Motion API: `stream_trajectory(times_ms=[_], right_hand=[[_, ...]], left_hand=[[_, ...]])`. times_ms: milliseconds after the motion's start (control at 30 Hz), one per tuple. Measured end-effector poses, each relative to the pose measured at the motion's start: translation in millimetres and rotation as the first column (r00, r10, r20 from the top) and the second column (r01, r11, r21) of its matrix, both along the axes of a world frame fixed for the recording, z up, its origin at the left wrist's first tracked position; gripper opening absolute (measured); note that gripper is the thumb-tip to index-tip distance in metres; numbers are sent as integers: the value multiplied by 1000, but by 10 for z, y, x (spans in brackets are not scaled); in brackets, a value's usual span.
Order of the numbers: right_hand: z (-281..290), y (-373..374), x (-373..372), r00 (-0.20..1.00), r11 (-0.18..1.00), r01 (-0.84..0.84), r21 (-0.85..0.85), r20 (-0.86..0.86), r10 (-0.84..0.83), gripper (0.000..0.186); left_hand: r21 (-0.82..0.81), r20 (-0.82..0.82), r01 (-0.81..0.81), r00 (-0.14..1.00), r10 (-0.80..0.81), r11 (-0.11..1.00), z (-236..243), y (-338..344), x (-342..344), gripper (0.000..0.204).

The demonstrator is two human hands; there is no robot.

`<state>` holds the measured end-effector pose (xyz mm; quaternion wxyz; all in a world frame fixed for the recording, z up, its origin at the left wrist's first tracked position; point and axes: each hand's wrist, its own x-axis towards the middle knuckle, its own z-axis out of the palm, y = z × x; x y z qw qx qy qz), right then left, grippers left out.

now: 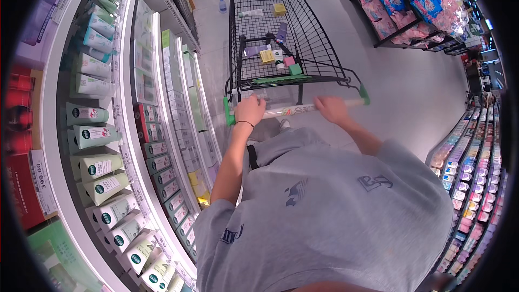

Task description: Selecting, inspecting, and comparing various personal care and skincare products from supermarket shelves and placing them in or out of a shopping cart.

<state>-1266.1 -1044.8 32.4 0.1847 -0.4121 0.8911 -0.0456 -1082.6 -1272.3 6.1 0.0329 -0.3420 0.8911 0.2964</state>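
Black wire cart [278, 80] w/ green trim sits just beyond both hands, long axis running near to far. L hand [250, 110] closed round L end of its pale handle [292, 111]; R hand [332, 108] at bar toward R, blurry, can't tell if gripping. L hand's nearer the shelved tubes [101, 167]. Yellow box [267, 56] in basket, near end.
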Motion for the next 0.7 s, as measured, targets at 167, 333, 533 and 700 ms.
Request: stream_trajectory(times_ms=[167,333,533,700], right_hand=[[71,89,63,995,1000,5,-1,96,-4,44],[161,170,26,969,999,36,-31,245,-28,38],[310,236,-118,753,940,332,-85,624,-209,33],[245,15,-432,758,875,380,-299,643,-109,25]], left_hand=[[136,-81,-81,992,92,987,-155,-45,167,36],[204,-34,-23,999,30,979,-84,85,339,34],[234,-62,-75,994,92,969,401,350,129,28],[211,-165,-35,984,71,977,226,419,-73,19]])
